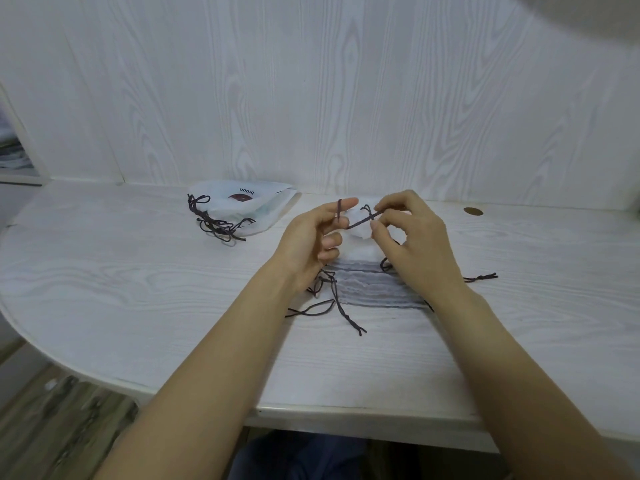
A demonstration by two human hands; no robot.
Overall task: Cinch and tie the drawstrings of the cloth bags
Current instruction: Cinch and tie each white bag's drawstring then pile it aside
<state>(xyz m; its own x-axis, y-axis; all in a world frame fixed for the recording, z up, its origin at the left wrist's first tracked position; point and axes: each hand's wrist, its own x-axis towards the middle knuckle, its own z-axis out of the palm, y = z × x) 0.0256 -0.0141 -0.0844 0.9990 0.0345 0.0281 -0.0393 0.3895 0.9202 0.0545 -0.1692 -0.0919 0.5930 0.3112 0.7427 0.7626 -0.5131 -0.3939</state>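
Behind, tied bags (242, 207), coin (473, 211), wall (311, 81)

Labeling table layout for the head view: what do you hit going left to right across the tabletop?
Pile of finished bags with dark drawstrings → left hand, cord looped over its index finger → right hand pinching the cord → loose drawstring end → round brass-coloured disc.

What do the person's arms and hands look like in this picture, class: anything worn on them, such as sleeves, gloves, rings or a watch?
Both forearms are bare as far as the frame shows, with no sleeve in view. The left hand and the right hand wear no gloves. No ring, watch or bracelet shows on the fingers or wrists. The nails look short and unpainted.
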